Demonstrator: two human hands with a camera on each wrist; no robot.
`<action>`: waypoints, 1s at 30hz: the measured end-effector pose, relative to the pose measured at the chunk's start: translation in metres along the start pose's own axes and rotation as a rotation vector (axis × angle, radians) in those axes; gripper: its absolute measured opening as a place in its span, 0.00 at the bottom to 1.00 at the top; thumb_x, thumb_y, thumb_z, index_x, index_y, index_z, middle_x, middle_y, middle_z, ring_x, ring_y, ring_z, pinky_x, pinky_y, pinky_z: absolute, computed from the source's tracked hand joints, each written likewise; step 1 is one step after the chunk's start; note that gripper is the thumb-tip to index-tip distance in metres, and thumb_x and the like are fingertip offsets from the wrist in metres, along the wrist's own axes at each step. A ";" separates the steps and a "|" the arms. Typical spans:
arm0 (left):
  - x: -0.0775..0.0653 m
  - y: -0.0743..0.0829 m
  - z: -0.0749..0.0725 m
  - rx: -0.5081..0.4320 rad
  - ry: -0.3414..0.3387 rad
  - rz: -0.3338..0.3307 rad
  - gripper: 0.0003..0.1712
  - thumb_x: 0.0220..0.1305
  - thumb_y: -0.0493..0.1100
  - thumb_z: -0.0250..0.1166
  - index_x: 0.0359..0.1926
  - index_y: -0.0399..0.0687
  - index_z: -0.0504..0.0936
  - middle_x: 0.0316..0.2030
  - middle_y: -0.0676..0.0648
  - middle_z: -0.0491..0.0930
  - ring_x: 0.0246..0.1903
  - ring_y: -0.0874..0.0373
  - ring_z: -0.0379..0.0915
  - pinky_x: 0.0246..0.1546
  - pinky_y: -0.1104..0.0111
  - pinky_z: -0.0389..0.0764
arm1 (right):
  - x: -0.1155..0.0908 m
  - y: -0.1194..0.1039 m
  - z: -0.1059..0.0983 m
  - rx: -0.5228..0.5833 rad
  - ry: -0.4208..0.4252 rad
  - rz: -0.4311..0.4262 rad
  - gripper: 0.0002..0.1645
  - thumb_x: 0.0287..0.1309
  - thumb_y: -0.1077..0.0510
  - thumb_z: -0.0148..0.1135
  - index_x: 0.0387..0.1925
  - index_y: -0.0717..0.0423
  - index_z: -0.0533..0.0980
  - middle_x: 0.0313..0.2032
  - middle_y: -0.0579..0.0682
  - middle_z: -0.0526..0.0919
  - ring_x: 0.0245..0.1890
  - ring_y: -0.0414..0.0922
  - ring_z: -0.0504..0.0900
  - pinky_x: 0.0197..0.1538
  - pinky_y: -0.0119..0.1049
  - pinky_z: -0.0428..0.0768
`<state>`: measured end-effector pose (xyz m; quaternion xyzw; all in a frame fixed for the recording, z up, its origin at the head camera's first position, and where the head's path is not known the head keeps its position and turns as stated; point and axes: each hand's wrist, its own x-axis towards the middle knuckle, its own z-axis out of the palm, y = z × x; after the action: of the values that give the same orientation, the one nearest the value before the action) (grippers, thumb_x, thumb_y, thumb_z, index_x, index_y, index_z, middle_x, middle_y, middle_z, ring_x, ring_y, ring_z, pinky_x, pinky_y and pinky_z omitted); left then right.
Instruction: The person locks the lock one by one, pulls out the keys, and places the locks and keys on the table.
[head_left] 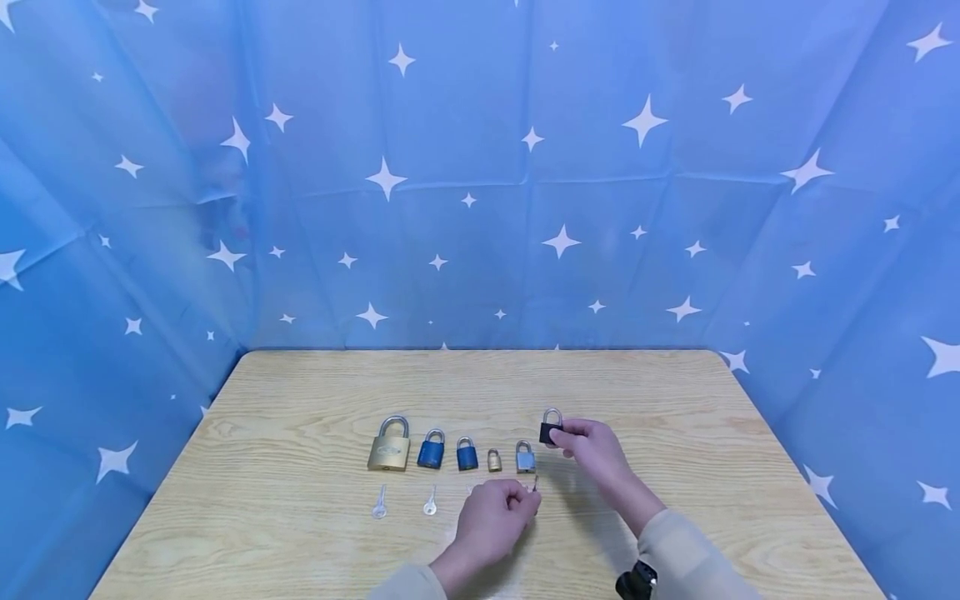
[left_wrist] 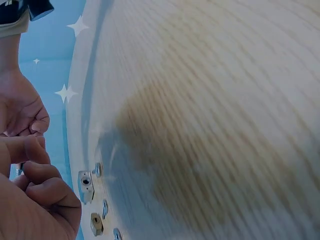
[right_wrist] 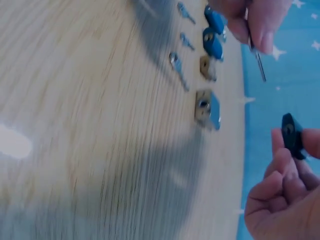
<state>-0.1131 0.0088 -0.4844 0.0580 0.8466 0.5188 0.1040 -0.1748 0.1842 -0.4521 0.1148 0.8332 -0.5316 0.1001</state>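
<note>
My right hand (head_left: 596, 457) pinches a small black padlock (head_left: 551, 432) above the table, its shackle pointing up. In the right wrist view the keyhole face of that padlock (right_wrist: 289, 131) is visible between thumb and fingers. Lower and to the left, my left hand (head_left: 495, 518) pinches a key (right_wrist: 257, 61) whose blade sticks out from the fingertips. Key and black padlock are apart. Nearest to the left hand on the table is a silver-and-blue padlock (head_left: 526, 460); a key (right_wrist: 178, 71) lies before it.
A row of padlocks lies on the wooden table (head_left: 300, 400): a large brass one (head_left: 388, 452), two blue ones (head_left: 431, 452) and a tiny brass one (head_left: 494, 461). Keys (head_left: 380, 503) lie in front of them. A blue star-patterned curtain (head_left: 480, 233) surrounds the table.
</note>
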 end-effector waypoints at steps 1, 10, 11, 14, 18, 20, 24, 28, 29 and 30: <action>0.000 0.000 0.002 0.018 0.000 0.000 0.18 0.65 0.53 0.62 0.22 0.49 0.82 0.09 0.61 0.65 0.09 0.70 0.60 0.14 0.73 0.59 | 0.000 0.002 -0.002 -0.022 -0.004 -0.002 0.20 0.63 0.52 0.59 0.50 0.61 0.79 0.44 0.53 0.85 0.41 0.48 0.79 0.43 0.37 0.73; -0.006 0.004 0.013 0.086 -0.007 0.004 0.13 0.62 0.46 0.61 0.22 0.52 0.84 0.16 0.62 0.74 0.16 0.68 0.63 0.17 0.72 0.61 | 0.004 0.019 -0.008 -0.141 -0.007 -0.020 0.14 0.62 0.55 0.60 0.41 0.63 0.81 0.41 0.54 0.85 0.41 0.45 0.80 0.41 0.35 0.75; -0.006 0.004 0.013 0.086 -0.009 0.003 0.12 0.61 0.45 0.61 0.22 0.52 0.84 0.16 0.62 0.74 0.16 0.68 0.63 0.17 0.72 0.61 | 0.005 0.021 -0.008 -0.160 -0.006 -0.019 0.14 0.61 0.54 0.61 0.40 0.63 0.81 0.41 0.54 0.85 0.41 0.45 0.80 0.40 0.35 0.74; -0.006 0.005 0.016 0.086 -0.015 -0.004 0.10 0.58 0.43 0.61 0.22 0.53 0.84 0.17 0.62 0.74 0.16 0.68 0.63 0.17 0.72 0.61 | 0.006 0.026 -0.007 -0.212 0.005 -0.012 0.14 0.59 0.54 0.63 0.40 0.61 0.82 0.41 0.54 0.84 0.40 0.45 0.78 0.38 0.34 0.71; -0.006 0.004 0.019 0.106 -0.009 -0.009 0.11 0.58 0.45 0.62 0.20 0.55 0.82 0.15 0.62 0.71 0.16 0.68 0.63 0.17 0.72 0.61 | 0.009 0.033 -0.005 -0.258 0.015 -0.027 0.13 0.57 0.55 0.65 0.37 0.61 0.83 0.35 0.52 0.84 0.33 0.44 0.75 0.33 0.34 0.68; -0.005 0.002 0.021 0.116 -0.008 -0.013 0.12 0.59 0.47 0.62 0.19 0.55 0.81 0.15 0.61 0.70 0.16 0.68 0.63 0.18 0.72 0.62 | 0.010 0.037 -0.003 -0.269 0.020 -0.034 0.13 0.56 0.55 0.66 0.37 0.61 0.84 0.34 0.51 0.84 0.31 0.43 0.74 0.32 0.34 0.68; -0.003 0.000 0.024 0.127 -0.010 -0.023 0.13 0.60 0.48 0.62 0.20 0.55 0.80 0.16 0.61 0.71 0.17 0.67 0.63 0.19 0.72 0.63 | 0.011 0.041 -0.003 -0.280 0.024 -0.030 0.12 0.54 0.54 0.67 0.34 0.61 0.84 0.34 0.51 0.83 0.30 0.43 0.74 0.32 0.33 0.68; -0.001 0.000 0.025 0.144 -0.010 -0.022 0.13 0.61 0.48 0.62 0.20 0.55 0.80 0.17 0.60 0.72 0.18 0.67 0.64 0.20 0.72 0.63 | 0.011 0.044 -0.004 -0.295 0.034 -0.029 0.12 0.53 0.53 0.68 0.31 0.59 0.84 0.34 0.50 0.84 0.31 0.42 0.74 0.32 0.33 0.68; -0.001 0.000 0.026 0.149 -0.010 -0.021 0.13 0.61 0.48 0.62 0.20 0.55 0.80 0.17 0.60 0.73 0.18 0.67 0.64 0.20 0.71 0.63 | 0.012 0.045 -0.004 -0.299 0.035 -0.028 0.12 0.53 0.53 0.68 0.30 0.59 0.83 0.33 0.50 0.83 0.30 0.42 0.74 0.32 0.33 0.68; -0.001 0.000 0.026 0.153 -0.010 -0.020 0.13 0.61 0.48 0.62 0.20 0.55 0.80 0.18 0.60 0.73 0.18 0.67 0.64 0.20 0.71 0.63 | 0.012 0.046 -0.004 -0.303 0.036 -0.027 0.12 0.53 0.52 0.68 0.29 0.59 0.83 0.32 0.50 0.83 0.29 0.42 0.73 0.31 0.33 0.67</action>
<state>-0.1060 0.0311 -0.4953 0.0599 0.8837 0.4513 0.1086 -0.1728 0.2076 -0.4931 0.0965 0.9069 -0.3991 0.0941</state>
